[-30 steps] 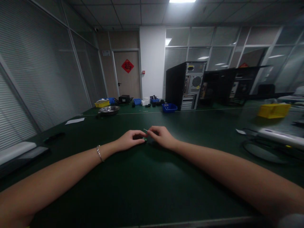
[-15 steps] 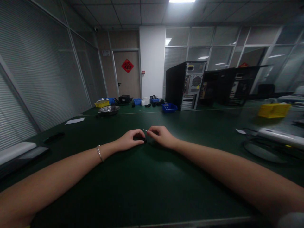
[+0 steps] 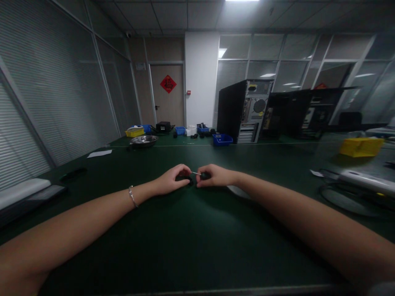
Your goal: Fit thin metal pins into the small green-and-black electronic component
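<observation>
My left hand (image 3: 174, 179) is on the green tabletop near the middle, thumb and fingers curled around a small black part (image 3: 187, 179) whose kind I cannot make out. Just to its right, my right hand (image 3: 217, 176) is closed on a small screwdriver (image 3: 196, 173). Its thin metal shaft points left toward the left fingertips, and its dark handle lies partly hidden among the right fingers. Whether the tip touches the black part cannot be made out. Part of a pale, flat thing (image 3: 238, 191) shows beside my right wrist.
At the back stand a metal bowl (image 3: 144, 141), a blue bin (image 3: 222, 139), a yellow bin (image 3: 135, 132) and a black computer tower (image 3: 236, 111). On the right are another yellow bin (image 3: 361, 147) and a white device with cables (image 3: 364, 182). A dark tablet-like thing (image 3: 33, 203) lies left.
My right hand has shifted a little to the right and turned, so more of the screwdriver's shaft and its dark handle show. The left hand keeps hold of the black part.
</observation>
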Demonstrator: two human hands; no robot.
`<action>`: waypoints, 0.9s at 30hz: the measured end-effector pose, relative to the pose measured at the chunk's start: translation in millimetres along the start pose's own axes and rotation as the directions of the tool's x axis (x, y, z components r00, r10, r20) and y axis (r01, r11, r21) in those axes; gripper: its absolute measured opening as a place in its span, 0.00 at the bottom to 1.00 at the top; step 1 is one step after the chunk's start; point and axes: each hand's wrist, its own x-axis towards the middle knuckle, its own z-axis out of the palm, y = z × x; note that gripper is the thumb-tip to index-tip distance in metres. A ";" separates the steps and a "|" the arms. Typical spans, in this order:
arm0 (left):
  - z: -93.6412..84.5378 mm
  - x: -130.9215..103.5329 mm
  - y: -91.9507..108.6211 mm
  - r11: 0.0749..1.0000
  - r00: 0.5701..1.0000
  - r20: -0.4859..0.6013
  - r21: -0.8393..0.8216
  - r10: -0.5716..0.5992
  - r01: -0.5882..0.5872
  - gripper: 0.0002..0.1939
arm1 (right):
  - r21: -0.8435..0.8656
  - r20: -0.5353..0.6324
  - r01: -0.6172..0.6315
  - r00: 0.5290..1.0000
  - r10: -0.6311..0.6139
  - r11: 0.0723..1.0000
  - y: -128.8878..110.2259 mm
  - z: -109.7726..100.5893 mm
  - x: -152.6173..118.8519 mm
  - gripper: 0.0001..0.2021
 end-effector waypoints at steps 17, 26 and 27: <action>-0.4 -2.1 5.2 0.995 1.000 -0.012 0.102 0.005 -0.004 0.21 | -0.080 -0.101 0.089 0.990 -0.097 0.993 8.0 9.1 0.7 0.09; 1.6 -1.1 -4.5 0.963 0.998 -0.061 0.269 -0.009 0.026 0.12 | -0.087 -0.255 -0.026 0.967 0.003 0.996 5.3 10.7 3.1 0.10; 1.2 -1.1 -4.2 0.968 0.999 -0.050 0.251 -0.001 0.014 0.11 | -0.074 -0.246 -0.048 0.969 0.028 0.996 5.2 10.9 3.2 0.10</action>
